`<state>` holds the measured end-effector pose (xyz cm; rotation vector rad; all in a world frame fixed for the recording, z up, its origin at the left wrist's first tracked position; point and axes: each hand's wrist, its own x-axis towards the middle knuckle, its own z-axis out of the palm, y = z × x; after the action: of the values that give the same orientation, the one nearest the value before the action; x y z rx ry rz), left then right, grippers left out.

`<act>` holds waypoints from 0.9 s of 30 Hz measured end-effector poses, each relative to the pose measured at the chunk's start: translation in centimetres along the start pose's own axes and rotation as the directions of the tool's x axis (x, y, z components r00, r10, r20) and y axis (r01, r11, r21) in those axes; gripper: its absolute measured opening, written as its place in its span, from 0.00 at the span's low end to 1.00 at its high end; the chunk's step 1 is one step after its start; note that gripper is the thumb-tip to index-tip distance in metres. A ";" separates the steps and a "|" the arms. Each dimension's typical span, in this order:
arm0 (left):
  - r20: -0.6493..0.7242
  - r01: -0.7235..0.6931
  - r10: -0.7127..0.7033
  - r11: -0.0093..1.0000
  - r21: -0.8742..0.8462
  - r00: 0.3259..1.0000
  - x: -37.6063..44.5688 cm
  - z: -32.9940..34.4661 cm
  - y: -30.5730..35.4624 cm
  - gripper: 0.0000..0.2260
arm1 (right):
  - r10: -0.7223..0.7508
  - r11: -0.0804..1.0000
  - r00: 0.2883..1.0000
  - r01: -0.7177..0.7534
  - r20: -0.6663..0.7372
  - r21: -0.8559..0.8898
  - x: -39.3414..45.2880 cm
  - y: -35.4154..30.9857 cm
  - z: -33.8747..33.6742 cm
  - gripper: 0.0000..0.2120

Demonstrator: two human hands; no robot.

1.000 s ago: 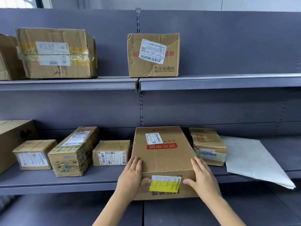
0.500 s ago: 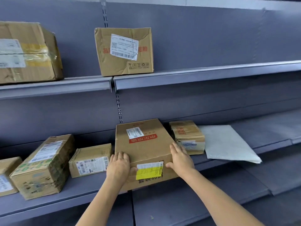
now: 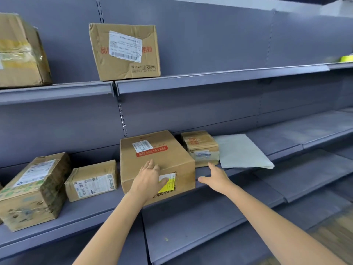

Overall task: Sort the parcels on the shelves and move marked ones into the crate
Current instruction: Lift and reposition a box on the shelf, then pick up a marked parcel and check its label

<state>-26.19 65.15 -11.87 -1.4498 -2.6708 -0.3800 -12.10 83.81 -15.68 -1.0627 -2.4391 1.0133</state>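
head view, frame centre: left hand (image 3: 150, 178) rests flat on the yellow-tagged box (image 3: 156, 161); right hand (image 3: 215, 177) hovers loose, fingers spread, just beside it.

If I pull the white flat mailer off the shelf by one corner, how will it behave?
The white mailer looks thin and flat, so it would probably droop rather than stay stiff. Its front corner already overhangs the shelf edge, so it likely slides easily. It seems light.

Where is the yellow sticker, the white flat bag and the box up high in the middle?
yellow sticker (image 3: 169, 185): head view, its lower yellow part.
white flat bag (image 3: 240, 152): head view, middle of its top face.
upper box (image 3: 124, 52): head view, its white label.
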 end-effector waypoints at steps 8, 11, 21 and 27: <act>-0.125 -0.068 0.053 0.990 -0.119 0.991 6.7 1.5 6.9 0.25 | 0.049 0.998 0.999 -0.048 -0.014 0.028 5.6 6.6 -5.6 0.33; -0.158 -0.073 0.039 0.975 -0.211 0.987 10.7 2.4 10.3 0.24 | -0.010 0.999 1.000 0.009 0.011 0.043 8.7 8.5 -6.8 0.34; -0.001 0.481 -0.515 0.802 -0.354 0.857 21.3 7.0 14.2 0.40 | -0.235 0.972 0.961 0.231 0.144 0.044 18.3 10.8 -10.2 0.32; 0.068 0.585 -0.600 0.740 -0.332 0.797 22.4 9.6 14.5 0.39 | -0.303 0.953 0.912 0.286 0.277 0.101 19.6 9.6 -7.4 0.17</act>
<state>-25.90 93.37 -14.44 -0.5510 -3.0829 -0.9416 -16.77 106.34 -17.37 -0.5294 -2.6721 1.1962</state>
